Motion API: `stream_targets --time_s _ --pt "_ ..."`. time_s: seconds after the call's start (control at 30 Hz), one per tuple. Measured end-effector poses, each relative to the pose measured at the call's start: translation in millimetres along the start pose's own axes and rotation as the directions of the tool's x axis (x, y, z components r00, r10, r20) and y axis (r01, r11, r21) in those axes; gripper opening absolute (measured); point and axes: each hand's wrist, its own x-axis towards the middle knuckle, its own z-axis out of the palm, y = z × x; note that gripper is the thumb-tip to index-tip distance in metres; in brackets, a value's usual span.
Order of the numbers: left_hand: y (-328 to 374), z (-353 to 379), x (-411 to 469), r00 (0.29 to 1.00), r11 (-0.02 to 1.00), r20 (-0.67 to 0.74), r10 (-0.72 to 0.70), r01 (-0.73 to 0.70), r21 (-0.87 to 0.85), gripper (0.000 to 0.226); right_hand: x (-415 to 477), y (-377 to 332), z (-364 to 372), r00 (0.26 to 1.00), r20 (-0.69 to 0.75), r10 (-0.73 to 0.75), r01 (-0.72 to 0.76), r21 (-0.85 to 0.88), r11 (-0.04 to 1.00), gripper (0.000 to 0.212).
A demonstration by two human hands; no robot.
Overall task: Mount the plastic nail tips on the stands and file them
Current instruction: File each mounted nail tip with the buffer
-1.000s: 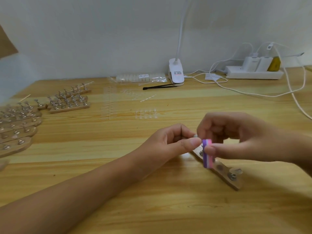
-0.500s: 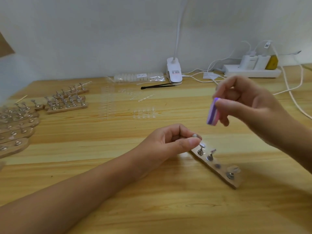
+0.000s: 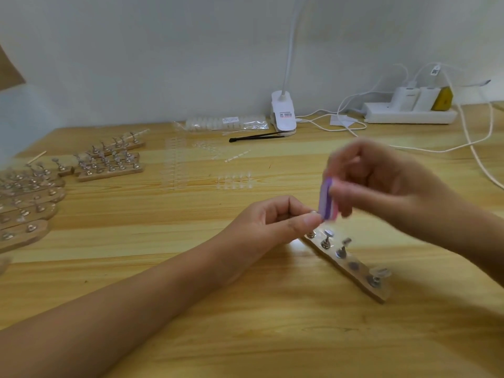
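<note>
Counter [image 3: 191,336] space near us carries the wooden base [image 3: 351,271], angled so its upright stands [image 3: 326,240] stay within reach. Our left hand [image 3: 272,225] rests just beside the base's left end. Its fingers [image 3: 308,221] are curled and pinch a small tip [image 3: 313,212] raised above the wood, which we judge steadies it for filing. Our right hand [image 3: 381,186] hovers above, blurred, grasping the file [image 3: 327,199] on edge. The file's lower end meets the tip, which pokes out just past our left fingertips.
</note>
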Motion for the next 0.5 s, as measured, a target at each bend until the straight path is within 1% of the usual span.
stream_targets --time_s 0.03,0.07,0.1,0.17,0.2,0.23,0.27,0.3,0.33,0.37,0.4,0.43,0.47,0.5 --pt "-0.2 -0.4 0.4 1.0 1.0 -0.008 -0.002 0.001 -0.009 0.011 1.7 -0.6 -1.7 0.994 -0.111 -0.018 0.019 0.002 1.0 0.017" --pt "-0.4 -0.4 0.7 1.0 1.0 -0.01 0.0 0.0 -0.013 0.014 2.5 -2.4 -6.0 0.987 -0.157 -0.021 0.022 0.004 1.0 0.017" --pt "0.0 -0.1 0.7 1.0 1.0 -0.006 0.001 -0.001 -0.016 0.016 1.9 -3.5 -10.9 0.992 -0.127 -0.005 0.004 -0.005 1.0 0.016" --pt "-0.1 0.2 0.5 1.0 1.0 0.008 0.007 -0.007 -0.017 0.016 -1.9 -3.6 -14.6 0.993 0.099 0.063 -0.061 -0.023 0.998 0.015" --pt "-0.5 0.3 0.4 1.0 1.0 0.014 0.008 -0.008 -0.009 0.014 -3.3 -3.6 -11.2 0.983 0.169 0.075 -0.071 -0.028 0.997 0.017" --pt "-0.7 0.3 0.4 1.0 1.0 0.018 0.01 -0.01 0.003 0.009 -3.4 -2.6 -6.8 0.985 0.161 0.063 -0.058 -0.034 0.998 0.018" --pt "-1.0 0.0 0.6 1.0 1.0 0.018 0.013 -0.014 0.009 0.006 -1.8 -1.5 -3.5 0.996 0.086 0.03 -0.027 -0.036 0.999 0.018" --pt "-1.2 -0.4 0.7 1.0 1.0 0.011 0.015 -0.015 0.005 0.005 0.2 -1.4 -3.1 1.0 -0.019 -0.011 0.01 -0.042 0.999 0.019" --pt "-1.4 -0.5 0.8 1.0 1.0 0.006 0.015 -0.015 0.001 0.005 2.2 -2.7 -5.3 0.994 -0.108 -0.035 0.031 -0.04 0.999 0.019" --pt "-1.6 -0.3 0.7 1.0 1.0 0.008 0.013 -0.013 0.004 0.007 3.4 -4.9 -10.1 0.989 -0.145 -0.041 0.036 -0.032 0.999 0.019" --pt "-1.6 0.2 0.6 1.0 1.0 0.013 0.012 -0.012 0.009 0.007 2.8 -6.7 -15.6 0.993 -0.116 -0.027 0.024 -0.029 0.999 0.018" --pt "-1.7 0.7 0.4 1.0 1.0 0.015 0.013 -0.013 0.011 0.005 1.0 -8.1 -19.8 1.0 -0.009 0.008 -0.008 -0.023 1.0 0.017" --pt "-1.7 0.7 0.3 1.0 1.0 0.015 0.015 -0.015 0.008 0.004 -1.0 -9.1 -20.0 0.988 0.144 0.052 -0.047 -0.033 0.998 0.015" --pt "-1.5 0.7 0.3 1.0 1.0 0.015 0.016 -0.016 0.003 0.003 -3.1 -8.8 -16.5 0.961 0.263 0.09 -0.079 -0.052 0.995 0.013"
